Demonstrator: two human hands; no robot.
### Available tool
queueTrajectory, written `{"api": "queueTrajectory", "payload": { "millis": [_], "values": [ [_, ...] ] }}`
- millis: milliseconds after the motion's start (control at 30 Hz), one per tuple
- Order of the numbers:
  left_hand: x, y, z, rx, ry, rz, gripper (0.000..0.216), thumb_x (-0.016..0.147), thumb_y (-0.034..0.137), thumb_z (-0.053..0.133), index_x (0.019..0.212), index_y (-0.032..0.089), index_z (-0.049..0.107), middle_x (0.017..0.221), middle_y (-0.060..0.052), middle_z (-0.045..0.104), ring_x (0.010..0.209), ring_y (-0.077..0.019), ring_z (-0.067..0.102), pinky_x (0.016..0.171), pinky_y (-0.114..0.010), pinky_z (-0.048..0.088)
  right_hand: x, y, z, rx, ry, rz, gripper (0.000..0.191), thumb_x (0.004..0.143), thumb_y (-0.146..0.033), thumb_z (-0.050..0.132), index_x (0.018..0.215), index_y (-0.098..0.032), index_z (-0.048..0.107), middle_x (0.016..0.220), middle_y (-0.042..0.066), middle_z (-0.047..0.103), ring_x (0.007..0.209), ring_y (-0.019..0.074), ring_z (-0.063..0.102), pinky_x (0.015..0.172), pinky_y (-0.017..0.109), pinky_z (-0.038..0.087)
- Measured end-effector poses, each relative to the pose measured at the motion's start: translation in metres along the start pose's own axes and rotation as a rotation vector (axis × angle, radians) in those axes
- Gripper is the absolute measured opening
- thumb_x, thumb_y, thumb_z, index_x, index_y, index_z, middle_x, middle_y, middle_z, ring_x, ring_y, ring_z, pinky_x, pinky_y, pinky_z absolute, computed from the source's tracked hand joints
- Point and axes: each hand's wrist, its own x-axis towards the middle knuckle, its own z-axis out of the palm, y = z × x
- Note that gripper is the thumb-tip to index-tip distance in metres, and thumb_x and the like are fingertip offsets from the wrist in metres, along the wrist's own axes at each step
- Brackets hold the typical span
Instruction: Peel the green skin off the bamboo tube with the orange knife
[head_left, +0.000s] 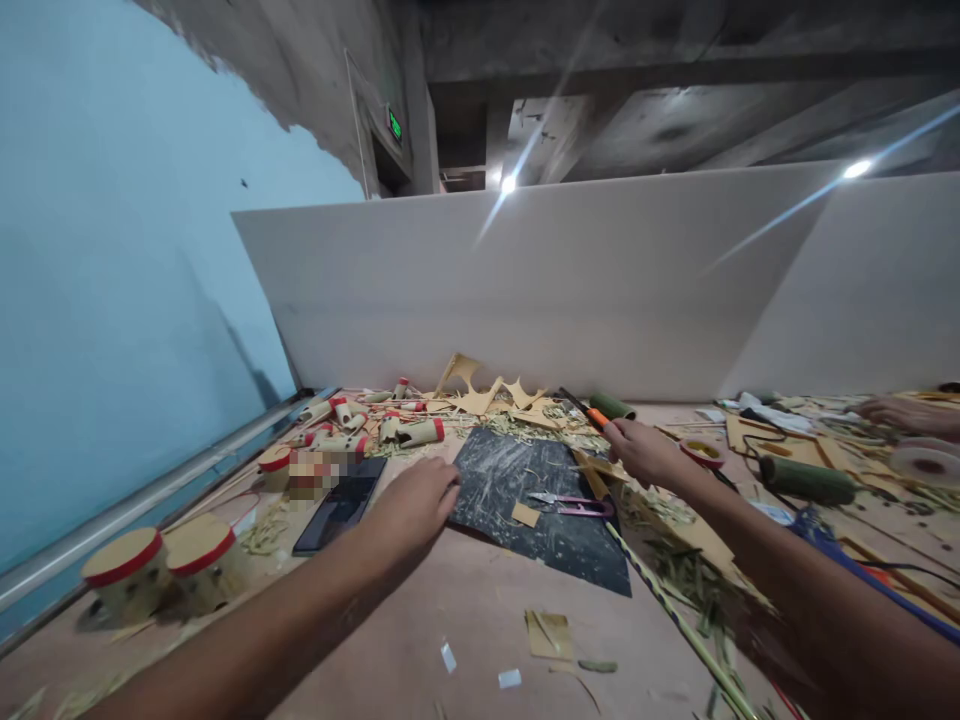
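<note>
My left hand [420, 497] is at the left edge of a scratched black mat [517, 465], its fingers curled together; anything inside them is hidden. My right hand [641, 450] is closed around an orange-handled tool [598, 418] with a thin dark shaft, held beyond the mat's right side. Thread snips [574, 505] with purple handles lie on the mat, beside a small tan square [526, 514]. A strip of yellowish material [592, 472] lies under my right hand. A green-and-black striped stick [675, 620] runs from the mat toward me.
Two bamboo cups with red rims [124, 570] stand at left, near a dark phone [341, 505]. Short bamboo pieces [420, 432], cut-out scraps [480, 398] and shavings cover the back. At right are a green bamboo tube [806, 480], tape [703, 453] and another person's hand [907, 412].
</note>
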Motion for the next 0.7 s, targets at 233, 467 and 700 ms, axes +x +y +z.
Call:
{"api": "queueTrajectory", "payload": {
  "millis": [233,467,700],
  "values": [
    [0.087,-0.057,-0.070,0.202,-0.077,-0.228,0.037,0.100,0.037,0.066,0.132,0.019,0.062,0.134,-0.011,0.064,0.112,-0.0253,0.067,0.094,-0.047,0.059,-0.001,-0.005,0.012,-0.102,0.059,-0.115,0.033,0.103,-0.029,0.040,0.088,-0.018,0.068,0.086,0.011,0.074,0.079,0.0241,0.067,0.065,0.029,0.038],
    [0.113,-0.081,-0.046,0.213,-0.206,-0.248,0.037,0.100,0.037,0.066,0.133,0.019,0.062,0.134,-0.011,0.064,0.112,-0.0254,0.067,0.094,-0.047,0.059,-0.003,-0.007,0.019,-0.146,0.045,-0.184,0.032,0.103,-0.029,0.043,0.090,-0.016,0.069,0.089,0.013,0.076,0.081,0.0248,0.067,0.065,0.029,0.036],
    [0.111,-0.096,-0.032,0.154,-0.169,-0.204,0.036,0.100,0.037,0.065,0.132,0.019,0.063,0.134,-0.011,0.064,0.112,-0.0252,0.067,0.094,-0.046,0.059,-0.008,-0.009,0.020,-0.144,0.037,-0.191,0.032,0.102,-0.035,0.046,0.091,-0.017,0.071,0.086,0.011,0.075,0.077,0.0238,0.067,0.061,0.029,0.032]
  ]
}}
